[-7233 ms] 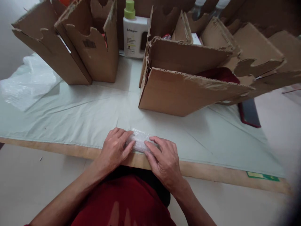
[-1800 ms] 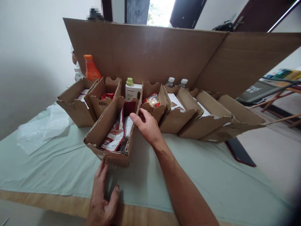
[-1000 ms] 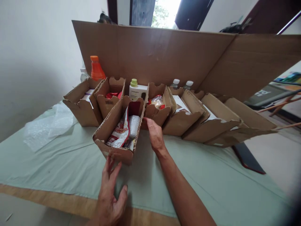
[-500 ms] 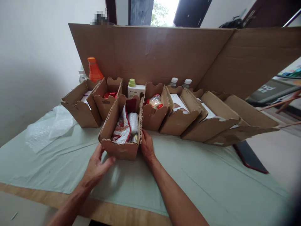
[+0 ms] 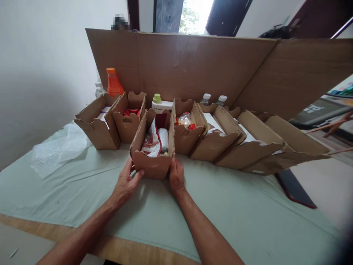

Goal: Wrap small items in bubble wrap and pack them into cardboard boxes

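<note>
Between my two hands is a small open cardboard box [image 5: 151,167], pulled forward of a row of similar boxes. Inside it lean a white and red printed packet [image 5: 152,141] and a bubble-wrapped item [image 5: 163,139]. My left hand [image 5: 127,183] grips the box's left side, its thumb against the front. My right hand [image 5: 177,175] presses on the right side near the front corner, its fingertips partly hidden. Just right of this box stands a cardboard box [image 5: 184,141] with red and clear packets [image 5: 186,120]. A white bottle with a green cap [image 5: 162,105] shows behind.
More cardboard boxes [image 5: 213,149] stand to the right and a cardboard box [image 5: 106,140] to the left. A tall cardboard panel [image 5: 193,66] rises behind, near an orange bottle [image 5: 114,85]. Bubble wrap [image 5: 60,145] lies left on the green cloth [image 5: 220,206]. A dark flat object [image 5: 296,187] sits right.
Both hands have moved the box away from me and slightly right, toward the gap in the row. My left thumb now rests against its front.
</note>
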`<state>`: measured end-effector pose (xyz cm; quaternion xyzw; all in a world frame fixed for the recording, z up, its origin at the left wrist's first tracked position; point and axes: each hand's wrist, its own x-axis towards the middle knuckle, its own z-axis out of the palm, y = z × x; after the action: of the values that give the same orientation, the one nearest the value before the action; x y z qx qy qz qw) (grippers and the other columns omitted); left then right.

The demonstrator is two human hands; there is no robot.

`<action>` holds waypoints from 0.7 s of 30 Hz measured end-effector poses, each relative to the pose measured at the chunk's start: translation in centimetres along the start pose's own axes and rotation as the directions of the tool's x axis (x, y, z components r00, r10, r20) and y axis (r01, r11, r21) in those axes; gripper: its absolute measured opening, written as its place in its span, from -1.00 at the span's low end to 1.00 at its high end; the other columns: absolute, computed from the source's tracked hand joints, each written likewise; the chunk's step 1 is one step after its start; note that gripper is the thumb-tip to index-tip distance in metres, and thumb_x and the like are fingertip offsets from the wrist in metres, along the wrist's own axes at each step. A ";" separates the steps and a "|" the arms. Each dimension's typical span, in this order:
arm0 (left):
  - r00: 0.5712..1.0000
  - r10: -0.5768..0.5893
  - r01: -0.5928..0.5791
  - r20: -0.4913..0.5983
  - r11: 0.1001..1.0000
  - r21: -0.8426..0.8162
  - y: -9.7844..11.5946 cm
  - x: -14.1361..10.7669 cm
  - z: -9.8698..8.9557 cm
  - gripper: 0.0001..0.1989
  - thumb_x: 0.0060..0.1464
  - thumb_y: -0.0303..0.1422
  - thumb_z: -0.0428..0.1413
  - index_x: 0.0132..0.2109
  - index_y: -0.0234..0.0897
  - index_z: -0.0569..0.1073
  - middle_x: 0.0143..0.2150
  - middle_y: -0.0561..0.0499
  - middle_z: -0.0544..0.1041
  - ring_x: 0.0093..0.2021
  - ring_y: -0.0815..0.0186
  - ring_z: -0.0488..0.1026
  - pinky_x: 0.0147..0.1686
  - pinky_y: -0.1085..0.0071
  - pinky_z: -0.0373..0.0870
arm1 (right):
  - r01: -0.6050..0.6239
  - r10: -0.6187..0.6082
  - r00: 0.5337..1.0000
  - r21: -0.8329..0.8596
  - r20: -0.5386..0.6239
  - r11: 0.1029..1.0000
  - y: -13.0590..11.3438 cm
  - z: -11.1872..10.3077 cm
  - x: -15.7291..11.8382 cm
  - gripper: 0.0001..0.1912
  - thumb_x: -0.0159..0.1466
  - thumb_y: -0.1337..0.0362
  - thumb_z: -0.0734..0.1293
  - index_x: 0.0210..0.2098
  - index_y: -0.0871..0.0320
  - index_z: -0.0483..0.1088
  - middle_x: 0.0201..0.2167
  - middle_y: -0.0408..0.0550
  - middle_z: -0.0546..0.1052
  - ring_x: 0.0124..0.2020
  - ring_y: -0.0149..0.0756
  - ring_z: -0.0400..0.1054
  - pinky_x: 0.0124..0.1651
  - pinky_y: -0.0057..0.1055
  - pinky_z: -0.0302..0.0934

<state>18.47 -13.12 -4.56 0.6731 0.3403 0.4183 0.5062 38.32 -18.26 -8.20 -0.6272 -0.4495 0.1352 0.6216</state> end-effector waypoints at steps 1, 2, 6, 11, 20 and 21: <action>0.999 -0.006 0.008 -0.033 0.998 0.055 0.0 0.9 0.0 -0.50 0.17 -0.18 0.15 0.21 -0.25 0.41 0.10 -0.12 0.58 0.04 0.18 0.56 0.01 0.29 0.51 | 0.001 -0.001 1.000 0.006 -0.007 1.000 -0.1 0.1 0.0 -0.48 0.47 -0.06 0.09 0.02 0.10 0.53 -0.03 0.08 0.63 0.13 -0.09 0.45 0.24 -0.09 0.29; 0.997 -0.013 0.021 -0.071 0.993 0.119 -0.1 2.0 0.1 -0.53 0.14 -0.15 0.16 0.15 -0.26 0.45 0.03 -0.11 0.60 -0.03 0.19 0.56 -0.05 0.30 0.51 | 0.001 -0.001 1.000 0.011 -0.019 1.000 -0.2 0.1 0.0 -0.49 0.46 -0.06 0.10 0.02 0.10 0.53 0.02 0.10 0.61 0.15 -0.09 0.44 0.26 -0.08 0.27; 0.979 -0.041 0.098 -0.199 0.953 0.285 -0.9 6.3 0.7 -0.65 -0.04 -0.13 0.26 -0.18 -0.27 0.55 -0.33 0.01 0.54 -0.35 0.25 0.46 -0.27 0.35 0.41 | -0.032 0.032 0.998 0.001 -0.061 0.999 0.1 0.3 0.3 -0.57 0.37 0.00 0.24 0.00 0.15 0.52 0.05 0.15 0.59 0.06 -0.10 0.48 0.17 -0.10 0.35; 0.971 -0.055 0.114 -0.234 0.962 0.248 -1.9 7.0 2.5 -0.73 0.12 -0.11 0.12 -0.23 -0.24 0.42 -0.50 0.13 0.39 -0.49 0.32 0.39 -0.41 0.40 0.33 | -0.079 0.078 0.996 -0.033 -0.039 0.996 0.5 0.4 0.5 -0.70 0.28 0.11 0.31 -0.13 0.14 0.55 -0.16 0.08 0.65 -0.18 -0.15 0.55 -0.12 -0.21 0.46; 0.993 0.033 -0.051 0.112 0.986 0.160 -3.3 6.4 4.3 -0.36 -0.01 -0.20 0.21 0.21 -0.35 0.40 0.16 -0.26 0.54 0.19 0.05 0.49 0.24 0.07 0.38 | -0.034 0.040 0.995 -0.065 0.089 0.997 0.6 0.8 0.5 -0.64 0.23 0.22 0.33 0.00 0.07 0.57 0.06 0.03 0.63 0.10 -0.11 0.50 0.24 -0.10 0.35; 0.988 0.042 -0.066 0.150 0.985 0.156 -3.7 6.6 4.2 -0.31 -0.02 -0.19 0.22 0.25 -0.36 0.38 0.22 -0.28 0.51 0.23 0.02 0.46 0.28 0.04 0.34 | -0.032 0.038 0.995 -0.069 0.093 0.997 0.7 0.8 0.5 -0.63 0.23 0.24 0.32 0.01 0.08 0.57 0.08 0.03 0.62 0.11 -0.12 0.50 0.25 -0.11 0.34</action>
<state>24.97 -7.99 -7.27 0.7496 0.3164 0.3525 0.4623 38.31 -17.28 -8.74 -0.6484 -0.4717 0.1602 0.5757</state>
